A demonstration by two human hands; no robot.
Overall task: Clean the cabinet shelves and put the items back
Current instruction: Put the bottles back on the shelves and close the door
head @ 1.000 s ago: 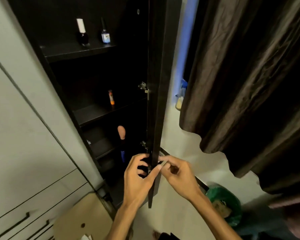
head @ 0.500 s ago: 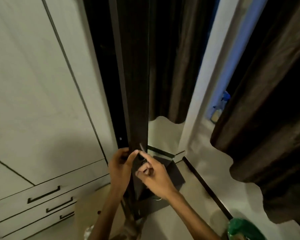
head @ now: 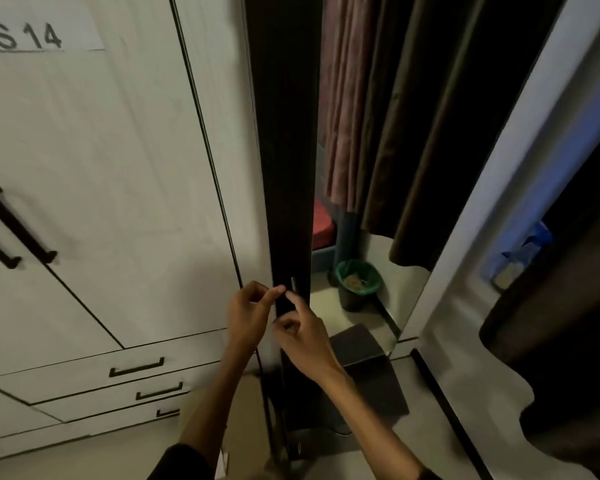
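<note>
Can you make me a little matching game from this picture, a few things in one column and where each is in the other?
Things:
1. paper sign
2. green-lined bin
3. left hand
4. dark curtain

Places:
A. at the dark door's edge
B. top left, on the white wardrobe
C. far right
D. seen in the mirror

Pairs: 1-B, 2-D, 3-A, 4-C

Surroundings: wardrobe, mirror, curtain.
White wardrobe (head: 111, 188) at left carries black handles (head: 18, 226), drawers (head: 118, 375) along its bottom edge and a paper label (head: 32, 32) at its top-left corner. Mirror (head: 378, 202) reflects a green-lined bin (head: 357, 282). Dark curtain (head: 568, 323) hangs right.
</note>
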